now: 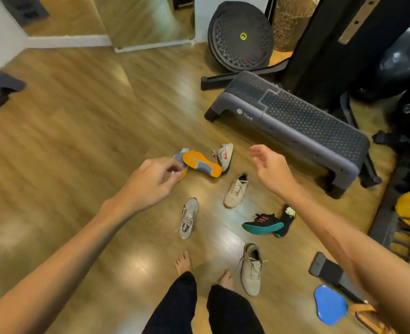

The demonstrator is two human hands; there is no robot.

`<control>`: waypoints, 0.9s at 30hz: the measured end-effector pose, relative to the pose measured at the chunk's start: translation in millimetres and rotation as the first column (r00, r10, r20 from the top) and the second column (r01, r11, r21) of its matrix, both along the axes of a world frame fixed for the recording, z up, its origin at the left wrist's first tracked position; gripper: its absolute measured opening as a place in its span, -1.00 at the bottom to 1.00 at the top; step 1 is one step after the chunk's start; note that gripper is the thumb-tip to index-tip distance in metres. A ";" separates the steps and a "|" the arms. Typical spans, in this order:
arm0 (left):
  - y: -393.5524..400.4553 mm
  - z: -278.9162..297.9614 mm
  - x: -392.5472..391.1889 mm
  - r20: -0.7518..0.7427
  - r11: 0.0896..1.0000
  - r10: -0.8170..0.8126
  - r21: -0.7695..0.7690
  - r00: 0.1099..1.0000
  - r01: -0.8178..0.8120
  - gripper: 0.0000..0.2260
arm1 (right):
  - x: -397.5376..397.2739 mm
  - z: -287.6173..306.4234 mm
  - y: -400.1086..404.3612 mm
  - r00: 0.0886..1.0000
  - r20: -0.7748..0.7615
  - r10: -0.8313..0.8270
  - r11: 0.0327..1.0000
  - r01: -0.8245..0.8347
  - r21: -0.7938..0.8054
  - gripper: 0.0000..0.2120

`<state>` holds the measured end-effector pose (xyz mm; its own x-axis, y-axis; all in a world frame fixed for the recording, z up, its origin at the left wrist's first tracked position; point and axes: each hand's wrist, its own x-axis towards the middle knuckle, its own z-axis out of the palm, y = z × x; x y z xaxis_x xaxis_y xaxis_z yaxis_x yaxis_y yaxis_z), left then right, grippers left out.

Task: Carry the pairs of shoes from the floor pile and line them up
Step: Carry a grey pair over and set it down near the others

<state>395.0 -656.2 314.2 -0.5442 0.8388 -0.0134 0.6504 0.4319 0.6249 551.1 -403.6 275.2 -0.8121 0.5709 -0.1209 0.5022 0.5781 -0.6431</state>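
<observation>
Several loose shoes lie scattered on the wooden floor (78, 131) below me. An orange-soled pair (201, 165) lies sole up beside a white shoe with a red mark (224, 155). One beige shoe (236, 190) sits mid-pile and another beige shoe (251, 268) lies by my bare feet (183, 262). A grey shoe (188, 218) lies to the left, and a black pair with teal soles (263, 224) to the right. My left hand (155, 179) hovers over the orange pair with its fingers curled in and nothing in it. My right hand (269, 165) hangs open above the pile.
A grey step platform (295, 121) stands just behind the pile. A black disc (241, 37), a black machine frame (319, 44) and a dark exercise ball (401, 63) crowd the back right. A blue pad (329, 304) and a black wedge (329, 273) lie at the right.
</observation>
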 end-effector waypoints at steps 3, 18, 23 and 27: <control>19.3 -94.8 -9.6 -0.081 0.992 0.020 -0.125 0.996 -0.030 -0.91 | -33.5 -99.1 50.9 0.971 0.219 0.099 0.985 -0.127 0.120 -0.58; -2.0 -727.5 20.1 0.127 0.368 -0.579 -0.841 0.806 0.397 -0.48 | -153.1 -584.0 136.9 0.988 0.121 -0.096 0.989 0.108 -0.096 -0.18; -6.0 -793.0 6.6 -0.315 0.482 -0.842 -0.803 0.438 0.351 -0.82 | -171.8 -671.0 169.7 0.963 0.265 -0.057 0.998 0.049 0.038 -0.33; 10.9 -810.2 12.0 -0.523 0.641 -0.766 -0.575 0.375 0.508 -0.75 | -184.1 -706.4 179.6 0.956 0.294 -0.006 0.997 -0.016 0.073 -0.40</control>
<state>406.9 -645.3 -496.0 0.2118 0.9553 -0.2062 0.9478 -0.2522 -0.1951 367.0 -224.1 -431.2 -0.7501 0.5831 -0.3121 0.6593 0.6217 -0.4229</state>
